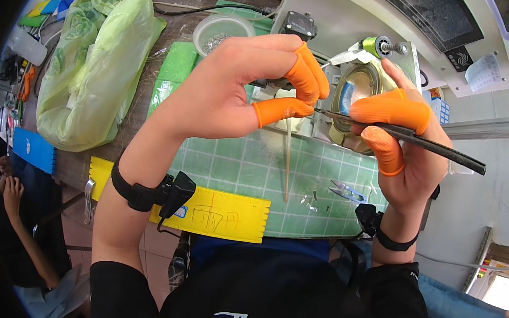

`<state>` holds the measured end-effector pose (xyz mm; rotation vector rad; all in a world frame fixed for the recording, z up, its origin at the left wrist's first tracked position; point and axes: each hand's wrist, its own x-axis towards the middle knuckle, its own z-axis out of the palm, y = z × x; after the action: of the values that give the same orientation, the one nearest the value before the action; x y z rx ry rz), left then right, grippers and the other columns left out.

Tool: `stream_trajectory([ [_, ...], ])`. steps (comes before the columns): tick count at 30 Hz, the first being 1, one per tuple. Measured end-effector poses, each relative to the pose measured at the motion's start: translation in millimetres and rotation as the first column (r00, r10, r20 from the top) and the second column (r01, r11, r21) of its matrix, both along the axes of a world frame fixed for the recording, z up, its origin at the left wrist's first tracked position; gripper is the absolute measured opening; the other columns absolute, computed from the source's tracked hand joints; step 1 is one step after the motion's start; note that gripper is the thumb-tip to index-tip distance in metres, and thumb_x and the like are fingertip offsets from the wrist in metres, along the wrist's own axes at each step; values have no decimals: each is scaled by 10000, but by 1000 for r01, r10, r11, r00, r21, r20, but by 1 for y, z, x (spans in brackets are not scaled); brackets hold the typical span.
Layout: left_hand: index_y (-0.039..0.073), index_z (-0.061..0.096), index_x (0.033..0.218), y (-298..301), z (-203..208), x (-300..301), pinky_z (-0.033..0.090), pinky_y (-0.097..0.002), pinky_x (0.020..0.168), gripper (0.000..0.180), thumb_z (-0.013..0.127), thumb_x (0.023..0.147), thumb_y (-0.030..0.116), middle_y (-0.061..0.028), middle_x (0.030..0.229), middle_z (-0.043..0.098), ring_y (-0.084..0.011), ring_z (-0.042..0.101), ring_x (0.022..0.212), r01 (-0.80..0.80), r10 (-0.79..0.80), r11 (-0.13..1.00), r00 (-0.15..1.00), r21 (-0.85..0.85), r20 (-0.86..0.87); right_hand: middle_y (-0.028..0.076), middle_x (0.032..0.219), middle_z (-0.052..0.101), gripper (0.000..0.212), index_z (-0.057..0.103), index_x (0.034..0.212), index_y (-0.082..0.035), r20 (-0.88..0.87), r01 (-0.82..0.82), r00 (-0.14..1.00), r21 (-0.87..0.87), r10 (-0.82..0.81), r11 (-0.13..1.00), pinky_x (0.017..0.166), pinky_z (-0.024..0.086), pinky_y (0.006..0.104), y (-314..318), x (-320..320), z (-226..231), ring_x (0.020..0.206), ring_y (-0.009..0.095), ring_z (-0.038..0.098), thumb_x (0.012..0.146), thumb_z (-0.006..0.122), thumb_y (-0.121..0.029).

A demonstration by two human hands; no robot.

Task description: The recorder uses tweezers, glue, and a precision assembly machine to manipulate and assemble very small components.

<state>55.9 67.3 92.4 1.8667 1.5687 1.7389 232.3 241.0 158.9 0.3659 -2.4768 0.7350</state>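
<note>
My left hand (242, 89) has orange finger cots on and is closed in a pinch, thumb against fingers; whatever it grips is too small to make out. My right hand (409, 144), also in orange finger cots, holds black tweezers (444, 152). Their tips point left and meet the pinched left fingertips. Below those fingertips runs a thin pale stick (287, 162); whether it is held or lies on the mat I cannot tell. Small snips (348, 191) rest on the green gridded mat (229, 152), with tiny clear scraps nearby.
Behind my hands stands a white machine (337, 4) with a dark screen (426, 4). A round tub (222, 24) of small metal bits sits beyond my left hand. A yellow notched card (223, 214) lies at the near edge, a pale green bag (99, 70) far left. Another person's hand (11, 188) shows at left.
</note>
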Motion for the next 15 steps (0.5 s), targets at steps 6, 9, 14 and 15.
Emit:
stream_trajectory([
  [6, 17, 673, 862, 1, 2, -1, 575, -397, 938, 154, 805, 783, 7, -107, 969, 718, -248, 698, 912, 11, -10, 1000, 999, 9, -52, 140, 875, 731, 302, 671, 1014, 51, -29, -49, 998, 16, 49, 999, 1128, 403, 635, 4, -1, 0, 980, 312, 704, 930, 744, -229],
  [9, 24, 673, 858, -2, 2, 0, 573, -414, 948, 147, 802, 788, 15, -105, 974, 722, -249, 699, 921, -2, 2, 1000, 1000, -7, -28, 143, 841, 699, 277, 634, 1011, 54, -137, -50, 990, -72, 40, 996, 1143, 389, 656, 12, 0, -2, 810, 255, 677, 985, 656, -221],
  [14, 30, 675, 857, 3, 4, 2, 570, -435, 963, 141, 798, 791, 12, -105, 975, 722, -250, 697, 930, 18, -18, 1000, 1000, -16, -4, 111, 771, 614, 335, 644, 929, 11, -74, 186, 978, -96, -193, 978, 670, 543, 469, 22, 66, 49, 677, 242, 589, 901, 727, -312],
  [15, 32, 677, 859, 2, 2, 2, 569, -439, 968, 137, 795, 793, 10, -106, 975, 721, -251, 696, 933, 17, -17, 1000, 1000, -6, -7, 88, 766, 608, 328, 655, 936, -4, 118, 82, 987, 196, -107, 977, 634, 524, 432, 24, 72, 58, 669, 247, 598, 891, 739, -317],
])
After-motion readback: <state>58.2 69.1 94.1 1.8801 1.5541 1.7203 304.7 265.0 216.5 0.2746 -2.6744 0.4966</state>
